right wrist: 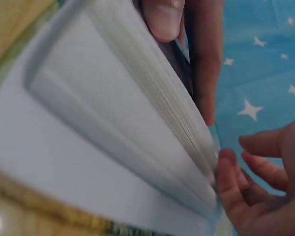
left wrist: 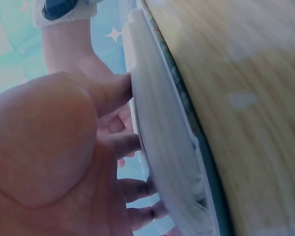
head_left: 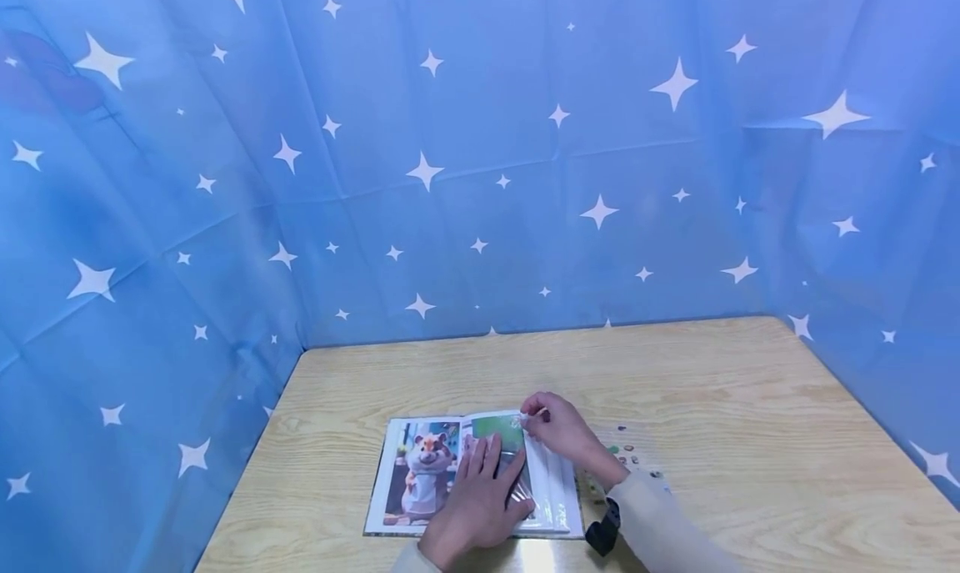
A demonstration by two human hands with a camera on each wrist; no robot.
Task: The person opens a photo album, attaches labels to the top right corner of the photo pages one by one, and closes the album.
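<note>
A photo album lies spread on the table, its pages in glossy clear sleeves. On its left page is a picture of a cartoon hamster. My left hand rests with spread fingers on the right page, partly covering a picture with a green top. At that page's upper corner, my right hand has its fingertips curled at the edge, pinching the page. The thick stack of page edges shows beside the left palm in the left wrist view. In the right wrist view, the right hand is at the far end of the stack.
Several small colourful stickers or cutouts lie right of the album, partly under the right forearm. The wooden table extends to the back and right. A blue star-patterned curtain hangs around it. A black band is on the right wrist.
</note>
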